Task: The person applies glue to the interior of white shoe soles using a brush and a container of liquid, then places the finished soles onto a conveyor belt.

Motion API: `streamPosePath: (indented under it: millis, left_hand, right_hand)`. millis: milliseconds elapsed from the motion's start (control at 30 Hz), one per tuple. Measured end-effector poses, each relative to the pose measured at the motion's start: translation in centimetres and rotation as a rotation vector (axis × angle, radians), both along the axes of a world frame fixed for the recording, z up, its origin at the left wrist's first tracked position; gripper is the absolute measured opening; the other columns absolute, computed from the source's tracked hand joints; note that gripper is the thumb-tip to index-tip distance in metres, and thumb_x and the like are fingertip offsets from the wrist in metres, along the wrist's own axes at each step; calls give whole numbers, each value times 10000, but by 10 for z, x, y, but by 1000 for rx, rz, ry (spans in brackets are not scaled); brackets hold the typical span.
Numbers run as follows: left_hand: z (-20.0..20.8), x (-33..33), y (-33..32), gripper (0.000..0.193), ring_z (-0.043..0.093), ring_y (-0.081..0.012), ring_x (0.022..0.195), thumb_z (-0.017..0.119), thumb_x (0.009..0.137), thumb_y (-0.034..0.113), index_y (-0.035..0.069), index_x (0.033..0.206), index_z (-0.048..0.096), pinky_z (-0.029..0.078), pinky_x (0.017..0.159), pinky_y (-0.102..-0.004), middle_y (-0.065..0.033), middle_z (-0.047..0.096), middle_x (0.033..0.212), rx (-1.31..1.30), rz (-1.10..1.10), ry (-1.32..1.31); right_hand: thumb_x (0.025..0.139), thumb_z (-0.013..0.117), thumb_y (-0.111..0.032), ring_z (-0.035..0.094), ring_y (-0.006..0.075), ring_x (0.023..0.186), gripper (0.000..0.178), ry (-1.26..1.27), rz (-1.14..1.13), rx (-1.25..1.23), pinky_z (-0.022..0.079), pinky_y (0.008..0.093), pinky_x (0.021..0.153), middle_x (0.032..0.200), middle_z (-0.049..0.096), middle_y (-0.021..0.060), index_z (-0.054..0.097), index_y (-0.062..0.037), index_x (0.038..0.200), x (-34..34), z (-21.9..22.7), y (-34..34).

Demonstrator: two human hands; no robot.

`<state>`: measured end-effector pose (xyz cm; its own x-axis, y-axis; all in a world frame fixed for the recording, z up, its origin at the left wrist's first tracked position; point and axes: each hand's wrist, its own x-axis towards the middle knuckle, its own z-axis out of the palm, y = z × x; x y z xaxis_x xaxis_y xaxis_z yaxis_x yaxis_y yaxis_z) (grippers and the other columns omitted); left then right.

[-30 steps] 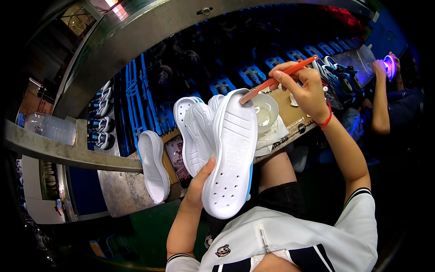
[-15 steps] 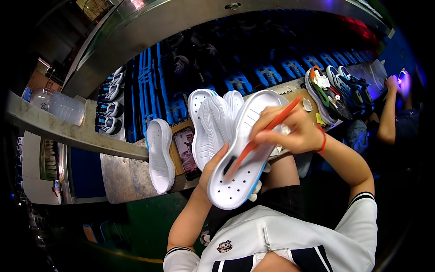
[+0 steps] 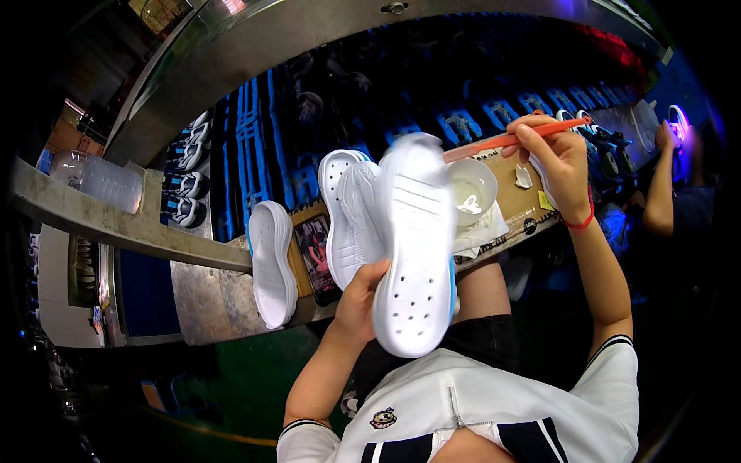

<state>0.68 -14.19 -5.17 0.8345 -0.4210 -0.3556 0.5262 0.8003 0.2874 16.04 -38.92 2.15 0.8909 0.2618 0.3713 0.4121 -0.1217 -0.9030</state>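
My left hand point(image 3: 361, 301) grips a white shoe sole point(image 3: 415, 270) by its left edge. Its inner face is turned up, with ridges across the middle, small holes near the lower end and blue along the right side; its far end is blurred. In my right hand point(image 3: 559, 166) is an orange-handled brush point(image 3: 494, 144), held above the table to the right of the sole. The brush's tip is close to the rim of a white bowl point(image 3: 488, 179), and I cannot tell whether they touch. White liquid shows in the bowl. Crumpled white tissue point(image 3: 488, 225) lies beside it.
Left of my hand lie a single white sole point(image 3: 270, 266), a lit phone point(image 3: 316, 251) and more white soles point(image 3: 351, 220). Cardboard point(image 3: 511, 176) lies under the bowl. A dark rack with blue brackets point(image 3: 455, 123) stands behind. At far right, another person's hand point(image 3: 665, 137) holds a glowing shoe.
My right hand has moved the brush off the sole, up and right toward the bowl. The sole has turned more upright in my left hand, and the bowl now shows.
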Motion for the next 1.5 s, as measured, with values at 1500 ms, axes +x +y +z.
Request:
streamPosePath:
  millis: [1500]
  left_hand:
    - [-39, 10, 20, 604, 493, -257, 1228, 563, 897, 325, 131, 1420, 331, 405, 1025, -435, -98, 467, 1359, 1865, 363, -880]
  right_hand:
    - [888, 580, -38, 631, 152, 750, 126, 97, 316, 78, 481, 272, 702, 845, 683, 113, 665, 31, 953, -103, -22, 47]
